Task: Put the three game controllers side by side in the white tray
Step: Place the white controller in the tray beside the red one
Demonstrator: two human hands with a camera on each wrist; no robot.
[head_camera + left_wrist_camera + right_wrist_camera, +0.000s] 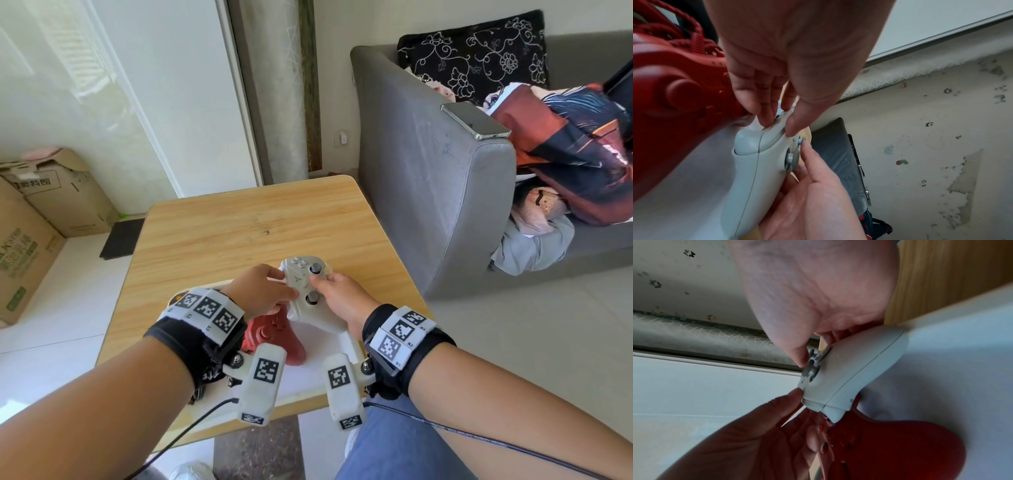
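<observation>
Both hands hold a white controller (308, 291), tilted, over the right part of the white tray (352, 346). My left hand (279, 286) pinches its left side, thumb on the face and fingers (764, 116) on the shoulder. My right hand (329, 284) grips the right side, thumb by a stick. A red controller (274, 332) lies in the tray just left of it; the white controller (849, 366) looks to be touching the red controller (900, 443). A dark object (180, 297), largely hidden under my left wrist, sits at the tray's left end.
The tray stands near the front edge of a wooden table (239, 222). A grey sofa (428, 171) with a phone (474, 120) on its arm stands close on the right. Cardboard boxes (41, 219) sit on the floor at the left.
</observation>
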